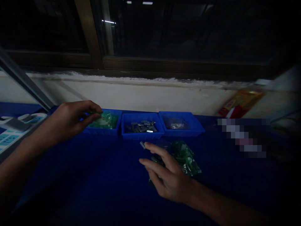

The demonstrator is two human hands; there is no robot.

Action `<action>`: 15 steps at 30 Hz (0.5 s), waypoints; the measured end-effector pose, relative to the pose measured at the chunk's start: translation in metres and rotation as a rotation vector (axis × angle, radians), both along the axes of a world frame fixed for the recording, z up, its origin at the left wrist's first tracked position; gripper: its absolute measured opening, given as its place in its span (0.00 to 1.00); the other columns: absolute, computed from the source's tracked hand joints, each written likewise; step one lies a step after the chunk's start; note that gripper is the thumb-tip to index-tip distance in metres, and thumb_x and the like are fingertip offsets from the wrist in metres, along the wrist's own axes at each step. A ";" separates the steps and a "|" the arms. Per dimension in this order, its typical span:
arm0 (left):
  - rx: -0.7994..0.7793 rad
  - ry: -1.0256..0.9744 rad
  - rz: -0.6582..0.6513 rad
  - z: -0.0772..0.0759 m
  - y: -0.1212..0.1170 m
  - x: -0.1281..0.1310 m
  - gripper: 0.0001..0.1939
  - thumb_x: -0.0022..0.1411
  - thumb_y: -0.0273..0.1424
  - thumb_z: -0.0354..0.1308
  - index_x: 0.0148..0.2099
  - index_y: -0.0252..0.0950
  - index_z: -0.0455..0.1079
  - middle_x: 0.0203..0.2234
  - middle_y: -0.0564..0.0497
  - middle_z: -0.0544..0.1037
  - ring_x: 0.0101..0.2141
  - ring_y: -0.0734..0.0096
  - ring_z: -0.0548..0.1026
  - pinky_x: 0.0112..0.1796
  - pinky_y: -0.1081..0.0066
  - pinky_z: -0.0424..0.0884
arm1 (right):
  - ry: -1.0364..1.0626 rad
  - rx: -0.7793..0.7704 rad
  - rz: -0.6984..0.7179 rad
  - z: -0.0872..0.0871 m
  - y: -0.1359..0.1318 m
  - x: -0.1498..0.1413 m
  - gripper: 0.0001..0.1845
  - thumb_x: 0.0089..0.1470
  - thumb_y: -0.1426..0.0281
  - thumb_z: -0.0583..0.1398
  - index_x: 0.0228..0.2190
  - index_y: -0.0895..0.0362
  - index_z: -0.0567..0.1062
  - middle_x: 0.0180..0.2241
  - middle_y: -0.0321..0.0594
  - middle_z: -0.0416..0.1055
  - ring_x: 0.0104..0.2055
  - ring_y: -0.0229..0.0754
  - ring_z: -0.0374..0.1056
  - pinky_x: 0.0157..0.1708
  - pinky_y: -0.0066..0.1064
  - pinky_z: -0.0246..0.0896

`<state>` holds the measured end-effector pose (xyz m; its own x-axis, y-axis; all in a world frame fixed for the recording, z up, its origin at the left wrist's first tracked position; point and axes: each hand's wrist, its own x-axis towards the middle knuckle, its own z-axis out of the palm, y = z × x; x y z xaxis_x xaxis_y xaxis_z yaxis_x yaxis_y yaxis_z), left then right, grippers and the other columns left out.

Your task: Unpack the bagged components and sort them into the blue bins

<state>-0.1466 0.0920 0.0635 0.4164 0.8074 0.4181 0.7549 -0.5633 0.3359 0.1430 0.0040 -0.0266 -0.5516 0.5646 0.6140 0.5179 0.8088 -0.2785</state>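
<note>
My left hand is at the left blue bin, thumb and forefinger pinched together. A thin, pale greenish strip or rod shows at the fingertips; I cannot make out whether it is a loose piece or the bag's edge. In that bin lies a green plastic bag with thin, pale rods on it. Over the table, my right hand has its fingers spread. One fingertip touches a small metal cylinder in front of the middle bin. Partly behind this hand is a green plastic packet, with dark metal pieces beside the fingers.
The middle blue bin holds several short metal cylinders. To its right, another blue bin contains a clear bag. A power strip is at far left. A red-and-yellow packet leans against the wall below the window.
</note>
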 end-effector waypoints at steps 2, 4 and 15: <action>0.048 0.076 0.040 0.001 0.006 -0.010 0.09 0.53 0.28 0.56 0.37 0.28 0.70 0.28 0.61 0.75 0.28 0.87 0.70 0.32 0.84 0.61 | 0.015 -0.012 -0.012 -0.001 0.001 0.000 0.18 0.48 0.80 0.55 0.43 0.58 0.70 0.52 0.51 0.59 0.52 0.47 0.60 0.45 0.41 0.66; 0.032 0.108 0.074 0.000 0.009 -0.016 0.09 0.50 0.24 0.58 0.36 0.29 0.71 0.28 0.61 0.75 0.27 0.87 0.70 0.32 0.85 0.61 | 0.025 -0.016 -0.019 -0.002 0.001 -0.001 0.18 0.48 0.80 0.55 0.43 0.58 0.70 0.51 0.51 0.59 0.52 0.47 0.60 0.44 0.41 0.66; -0.154 0.386 0.014 -0.019 0.015 -0.014 0.06 0.54 0.24 0.52 0.34 0.29 0.70 0.23 0.63 0.71 0.24 0.92 0.66 0.29 0.89 0.55 | -0.013 0.019 -0.004 0.000 0.002 -0.002 0.17 0.47 0.79 0.57 0.41 0.58 0.69 0.48 0.50 0.56 0.52 0.46 0.58 0.46 0.40 0.66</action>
